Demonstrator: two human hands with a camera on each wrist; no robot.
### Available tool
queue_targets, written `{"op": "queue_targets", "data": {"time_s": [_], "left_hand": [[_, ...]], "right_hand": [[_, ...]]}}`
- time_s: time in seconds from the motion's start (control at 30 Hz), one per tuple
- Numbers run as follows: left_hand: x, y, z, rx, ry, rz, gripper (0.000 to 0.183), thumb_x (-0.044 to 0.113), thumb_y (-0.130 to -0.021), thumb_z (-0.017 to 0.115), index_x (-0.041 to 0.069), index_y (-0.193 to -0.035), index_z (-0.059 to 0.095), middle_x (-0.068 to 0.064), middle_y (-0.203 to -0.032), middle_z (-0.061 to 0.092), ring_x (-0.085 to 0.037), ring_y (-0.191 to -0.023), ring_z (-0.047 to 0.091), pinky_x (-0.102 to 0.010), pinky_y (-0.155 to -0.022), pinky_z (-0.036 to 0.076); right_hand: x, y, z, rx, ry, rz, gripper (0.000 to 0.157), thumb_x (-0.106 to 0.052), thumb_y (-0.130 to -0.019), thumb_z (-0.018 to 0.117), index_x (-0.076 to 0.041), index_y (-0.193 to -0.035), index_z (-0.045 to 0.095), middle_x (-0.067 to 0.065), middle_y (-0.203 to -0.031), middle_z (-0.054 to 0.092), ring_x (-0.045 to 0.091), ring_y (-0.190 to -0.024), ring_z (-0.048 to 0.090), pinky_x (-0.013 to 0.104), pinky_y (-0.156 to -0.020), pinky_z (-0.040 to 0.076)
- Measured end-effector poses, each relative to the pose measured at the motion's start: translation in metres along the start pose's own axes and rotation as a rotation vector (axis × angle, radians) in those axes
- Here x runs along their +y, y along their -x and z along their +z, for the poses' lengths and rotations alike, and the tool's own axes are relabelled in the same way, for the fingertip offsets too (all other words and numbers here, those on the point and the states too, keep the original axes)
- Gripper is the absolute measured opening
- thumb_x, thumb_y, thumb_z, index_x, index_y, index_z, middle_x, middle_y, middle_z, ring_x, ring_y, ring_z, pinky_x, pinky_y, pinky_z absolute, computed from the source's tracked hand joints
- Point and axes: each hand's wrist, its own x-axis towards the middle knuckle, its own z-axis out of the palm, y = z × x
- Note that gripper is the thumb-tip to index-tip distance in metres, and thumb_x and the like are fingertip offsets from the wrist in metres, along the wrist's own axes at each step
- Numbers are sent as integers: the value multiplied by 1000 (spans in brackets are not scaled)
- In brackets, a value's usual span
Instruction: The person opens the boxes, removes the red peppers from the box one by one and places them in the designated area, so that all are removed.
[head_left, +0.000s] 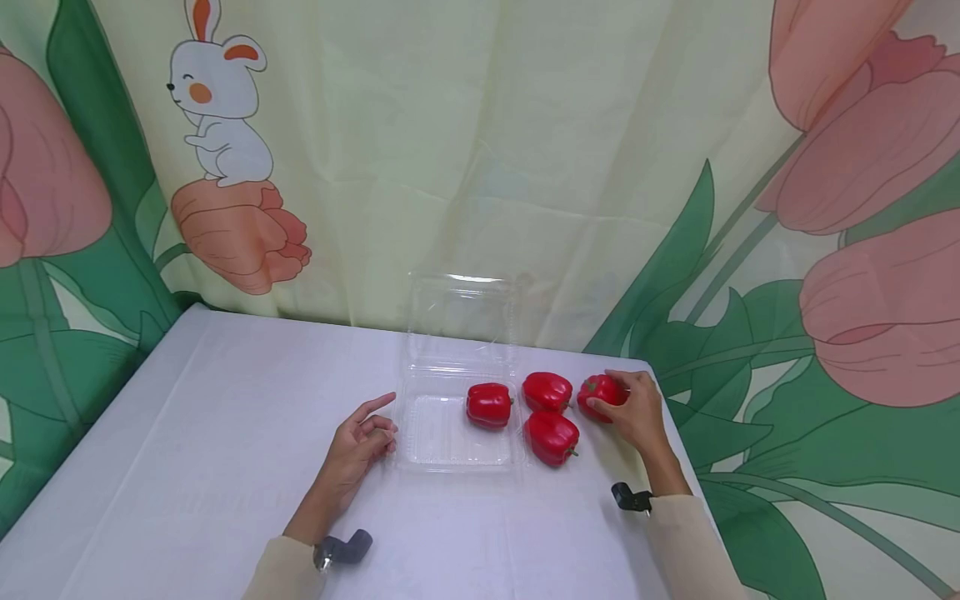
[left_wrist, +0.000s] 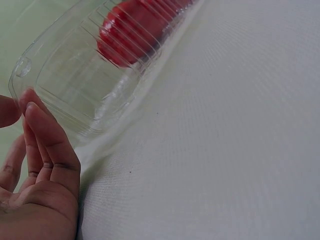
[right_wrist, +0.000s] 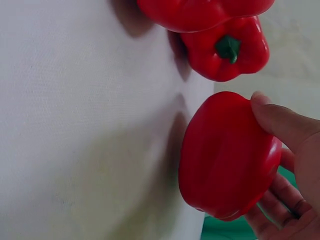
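Observation:
At the table's right end my right hand grips a red bell pepper, thumb on one side and fingers on the other. In the right wrist view a shadow lies beside this pepper; whether it touches the table I cannot tell. My left hand is at the left edge of a clear plastic clamshell box, index finger extended, other fingers loosely bent. In the left wrist view its fingertips are at the box's rim, contact unclear. One red bell pepper lies in the box's right half.
Two more red bell peppers, one behind and one in front, lie between the box and my right hand. The raised clear lid stands toward the printed curtain. White cloth covers the table.

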Motion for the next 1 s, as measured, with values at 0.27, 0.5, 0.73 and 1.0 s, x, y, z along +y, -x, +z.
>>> {"op": "queue_targets", "data": {"time_s": [0.27, 0.5, 0.73, 1.0], "left_hand": [[1, 1, 0, 17, -2, -4, 63, -6, -97, 62, 17, -155, 51, -3, -101, 66, -11, -84, 64, -20, -75, 60], [1, 1, 0, 13, 6, 5, 63, -3, -96, 66, 18, -154, 52, -8, -104, 64, -11, -85, 65, -20, -76, 60], [1, 1, 0, 10, 5, 6, 63, -3, -97, 65, 17, -155, 52, -6, -102, 64, -12, -85, 63, -20, -75, 59], [1, 0, -1, 15, 1, 2, 62, -4, -97, 63, 19, -154, 52, -1, -99, 66, -11, -85, 64, -20, -75, 59]], "right_hand": [[4, -4, 4, -21, 16, 7, 77, -21, -84, 90, -10, -152, 56, 23, -147, 47, 45, -142, 45, 61, -103, 57], [5, -6, 4, -30, 16, 7, 78, -22, -84, 90, -11, -153, 55, 23, -147, 48, 45, -141, 46, 60, -100, 59], [5, -8, 4, -51, 36, 17, 81, -24, -85, 89, -12, -156, 52, 24, -149, 46, 46, -142, 44, 61, -102, 58], [0, -2, 0, -9, 50, -29, 83, -25, -83, 91, -15, -156, 53, 22, -150, 48, 44, -141, 46, 60, -99, 59]]}}
